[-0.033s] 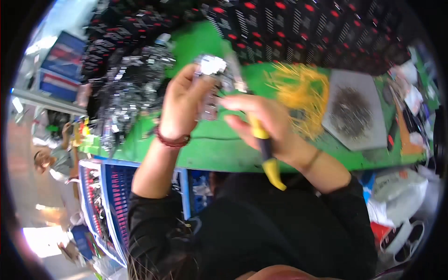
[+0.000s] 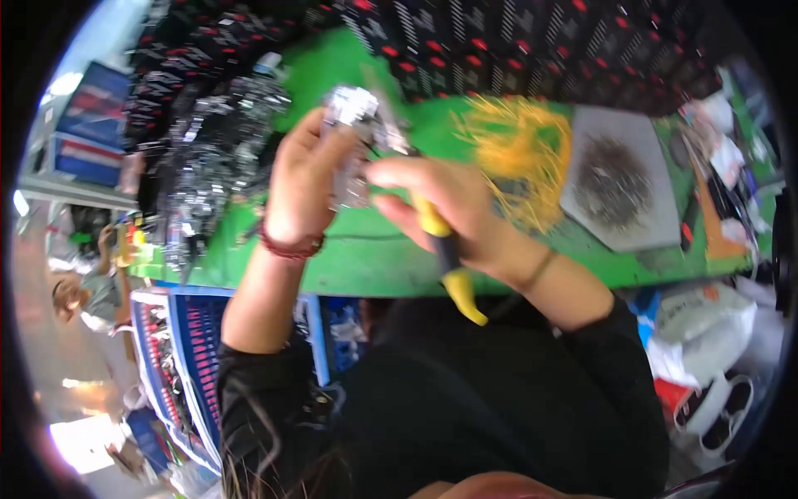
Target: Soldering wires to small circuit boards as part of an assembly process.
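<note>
Holding a small shiny silver metal part [image 2: 351, 106] up over the green table [image 2: 349, 258], your left hand [image 2: 303, 179] has its grip clenched round it, fingers wrapped, a red bead bracelet [image 2: 287, 246] at the wrist. Your right hand [image 2: 453, 212] is closed on a yellow-and-black handled hand tool [image 2: 440, 249], its metal nose [image 2: 391, 137] pointing up and touching the part, the yellow handle end poking out below your palm. The blur hides exactly how the nose bites.

By my reading, you're mid-way through working that part with the tool, a crimp or a pull at its edge. The next move calls for a steady left hand and a firm squeeze, keeping the nose seated so it doesn't slip off the shiny surface.

To your left on the table lies a heap of glittering silver pieces [image 2: 220, 158]. To the right sits a loose bundle of thin yellow strands [image 2: 515, 145], and just beside that a grey square tray [image 2: 657, 224] with a dark pile of small bits [image 2: 611, 179] in it. Behind runs a black board with red and white marks [image 2: 532, 41]. Below the table edge stands a blue crate [image 2: 179, 349].

Against the earlier frame, nothing shows as changed: both hands, the part and the tool sit in the same pose, same spot over the table.
</note>
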A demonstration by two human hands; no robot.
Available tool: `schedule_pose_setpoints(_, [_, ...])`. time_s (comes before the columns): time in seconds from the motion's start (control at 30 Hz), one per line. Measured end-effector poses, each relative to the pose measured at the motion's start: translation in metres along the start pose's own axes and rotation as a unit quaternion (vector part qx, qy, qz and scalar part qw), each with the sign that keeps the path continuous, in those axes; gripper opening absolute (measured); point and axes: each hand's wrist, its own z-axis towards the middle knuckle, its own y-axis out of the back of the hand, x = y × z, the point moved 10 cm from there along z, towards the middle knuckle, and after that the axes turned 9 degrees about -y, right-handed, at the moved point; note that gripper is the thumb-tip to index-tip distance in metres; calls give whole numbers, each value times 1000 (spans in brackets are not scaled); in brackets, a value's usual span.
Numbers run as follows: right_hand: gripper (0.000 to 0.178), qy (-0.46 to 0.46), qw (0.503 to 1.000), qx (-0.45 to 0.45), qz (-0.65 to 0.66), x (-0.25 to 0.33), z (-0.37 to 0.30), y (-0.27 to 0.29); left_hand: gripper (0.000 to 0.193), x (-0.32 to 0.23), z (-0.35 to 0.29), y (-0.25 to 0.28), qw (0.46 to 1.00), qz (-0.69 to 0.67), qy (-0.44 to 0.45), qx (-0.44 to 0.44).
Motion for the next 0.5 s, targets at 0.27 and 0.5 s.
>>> schedule_pose_setpoints(0.27, [31, -29, 992, 97, -74, -30, -11, -13, 23, 29, 1, 30, 977, -185, -5, -101])
schedule_pose_setpoints(0.5, [20, -55, 937, 285, -196, -59, -36, -24, 6, 16, -36, 132, 956, -60, -129, -257])
